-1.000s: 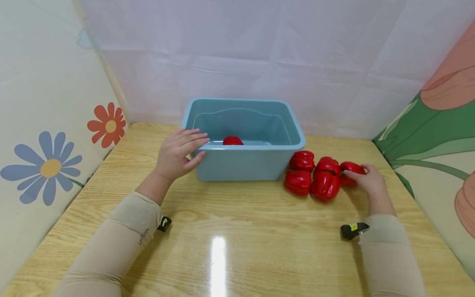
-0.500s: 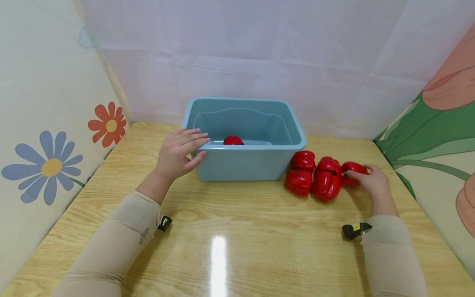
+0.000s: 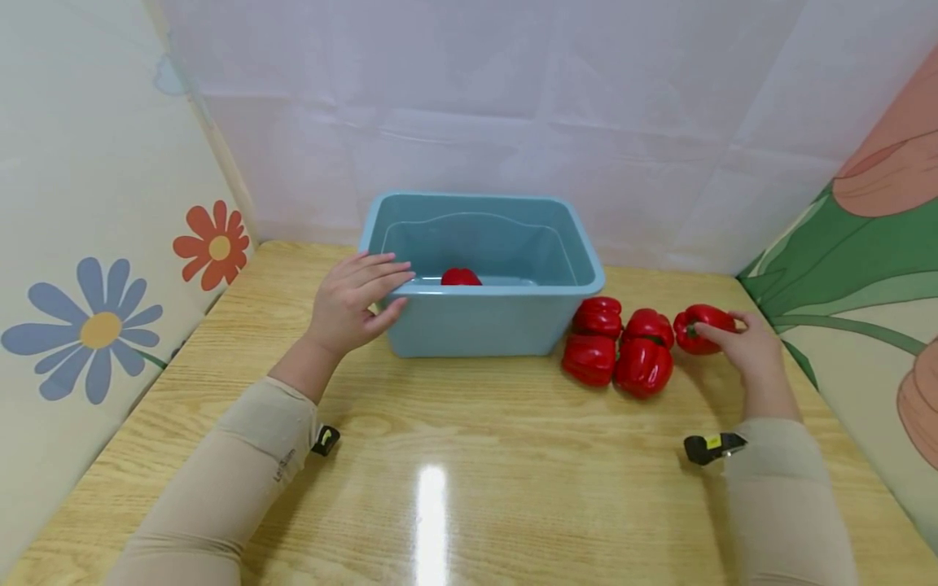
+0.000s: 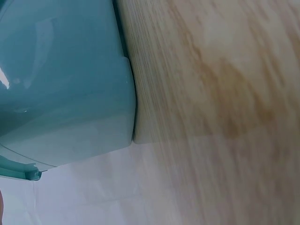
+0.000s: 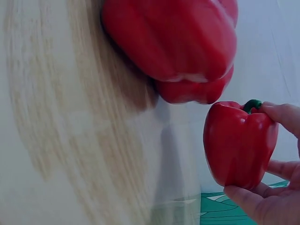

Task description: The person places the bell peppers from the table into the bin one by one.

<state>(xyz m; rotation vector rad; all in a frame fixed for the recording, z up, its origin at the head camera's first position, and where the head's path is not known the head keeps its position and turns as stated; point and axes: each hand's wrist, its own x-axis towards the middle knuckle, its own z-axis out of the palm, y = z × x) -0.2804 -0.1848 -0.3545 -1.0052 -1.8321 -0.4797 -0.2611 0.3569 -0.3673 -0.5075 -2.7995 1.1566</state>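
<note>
My right hand [image 3: 755, 346] grips a red bell pepper [image 3: 701, 329] at the right, fingers and thumb at its two ends. In the right wrist view this bell pepper [image 5: 240, 145], with its green stem by the thumb, is raised off the table. My left hand [image 3: 353, 303] rests with straight fingers over the left front corner of a blue plastic bin [image 3: 484, 325]. Inside the bin another red bell pepper [image 3: 460, 277] shows, partly hidden by the front wall. The left wrist view has the bin's side [image 4: 70, 84] close up, the hand almost wholly out of frame.
Several red bell peppers [image 3: 643, 366] lie bunched on the wooden table [image 3: 513, 456], against the bin's right front corner. A white cloth wall [image 3: 469, 98] stands behind the bin, and flower-patterned walls [image 3: 88, 203] flank the table. A black wrist camera [image 3: 714, 448] hangs off the right sleeve.
The right hand has lifted its bell pepper and drawn it up and to the right, apart from the bunch. My left hand and the bin have stayed where they were.
</note>
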